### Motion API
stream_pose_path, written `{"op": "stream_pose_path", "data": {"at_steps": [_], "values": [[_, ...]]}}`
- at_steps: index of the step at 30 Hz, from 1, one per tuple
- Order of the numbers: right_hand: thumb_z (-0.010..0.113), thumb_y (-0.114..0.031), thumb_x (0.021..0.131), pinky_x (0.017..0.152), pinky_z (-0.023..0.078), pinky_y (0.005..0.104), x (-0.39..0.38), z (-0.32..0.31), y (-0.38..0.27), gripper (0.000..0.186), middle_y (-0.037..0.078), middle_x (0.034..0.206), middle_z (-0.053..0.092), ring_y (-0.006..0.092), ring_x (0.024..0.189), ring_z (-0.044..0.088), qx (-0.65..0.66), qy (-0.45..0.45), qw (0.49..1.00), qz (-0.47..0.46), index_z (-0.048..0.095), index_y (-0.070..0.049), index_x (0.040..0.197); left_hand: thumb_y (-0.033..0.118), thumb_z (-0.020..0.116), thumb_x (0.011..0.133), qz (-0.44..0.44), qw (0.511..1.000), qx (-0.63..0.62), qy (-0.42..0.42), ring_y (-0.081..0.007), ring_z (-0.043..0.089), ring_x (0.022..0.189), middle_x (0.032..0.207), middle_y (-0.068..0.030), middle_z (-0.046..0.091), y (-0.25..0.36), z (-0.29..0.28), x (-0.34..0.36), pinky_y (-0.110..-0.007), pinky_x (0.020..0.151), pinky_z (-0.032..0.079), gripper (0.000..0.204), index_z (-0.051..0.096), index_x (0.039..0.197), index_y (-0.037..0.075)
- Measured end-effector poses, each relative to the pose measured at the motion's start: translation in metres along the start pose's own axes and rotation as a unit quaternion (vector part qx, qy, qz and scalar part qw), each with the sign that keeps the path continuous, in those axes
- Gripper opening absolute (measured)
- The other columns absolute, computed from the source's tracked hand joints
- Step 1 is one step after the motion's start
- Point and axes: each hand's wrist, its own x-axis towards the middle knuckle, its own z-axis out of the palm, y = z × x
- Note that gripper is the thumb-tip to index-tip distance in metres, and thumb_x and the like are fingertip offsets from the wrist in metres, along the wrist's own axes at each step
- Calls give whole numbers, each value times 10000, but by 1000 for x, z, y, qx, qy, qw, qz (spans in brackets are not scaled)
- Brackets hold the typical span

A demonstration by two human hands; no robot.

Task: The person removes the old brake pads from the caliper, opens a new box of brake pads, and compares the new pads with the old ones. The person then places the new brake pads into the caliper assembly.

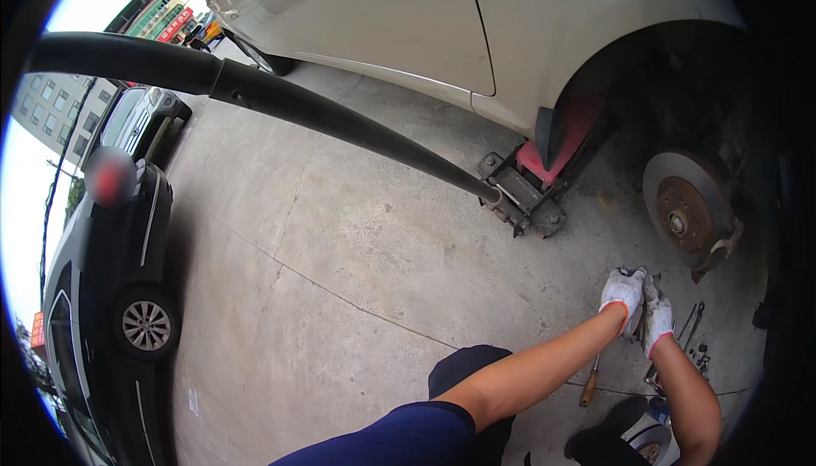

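Both hands wear white knitted work gloves and meet low on the right, beside a car's bare wheel hub. My left hand point(623, 289) has its fingers curled together, and my right hand point(658, 320) is closed right against it. Something small and dark seems to be between them, but the gloves cover it and its kind does not show. Above and to the right of the hands is a brake disc point(660, 179) with a rusty centre. A screwdriver point(588, 391) with a wooden handle lies below my left wrist. Wrenches point(695, 323) lie on the concrete beside my right hand.
A red floor jack point(571, 136) reaches under the pale car point(374, 19); its long black handle point(340, 122) slants up to the left. Another disc point(650, 449) lies at the lower right by my knee. A black car point(102, 296) stands at the left.
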Motion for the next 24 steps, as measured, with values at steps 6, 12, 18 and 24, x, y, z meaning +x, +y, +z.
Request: {"op": "stream_pose_path", "data": {"at_steps": [6,12,18,24], "values": [[757,-665,863,845,538,370,-21,22,-21,873,118,1194,702,218,1017,656,-179,31,982,43,595,24,1373,490,654,931,-32,999,21,8,-385,704,1139,1175,-241,747,-10,-19,6,-437,962,538,604,705,1205,-46],[770,-544,913,729,548,377,39,26,42,644,95,1012,737,189,848,665,-97,-43,994,4,680,6,1236,703,617,914,-103,989,25,101,-392,648,1250,1299,-273,685,-23,-29,17,-443,1039,501,865,613,1333,-54],[788,-422,933,726,579,372,37,40,57,494,96,1007,736,212,824,702,39,-84,995,46,687,-6,1180,870,422,898,-57,964,235,106,-418,611,1290,1272,-312,678,-26,-32,12,-450,1064,472,1049,678,1255,-83],[794,-394,927,782,600,387,37,14,41,499,73,1113,748,227,899,721,55,-171,975,128,692,-22,1244,690,685,908,-147,985,14,91,-242,702,963,1190,-144,729,-57,-19,37,-413,849,586,813,677,1294,-26]]}}
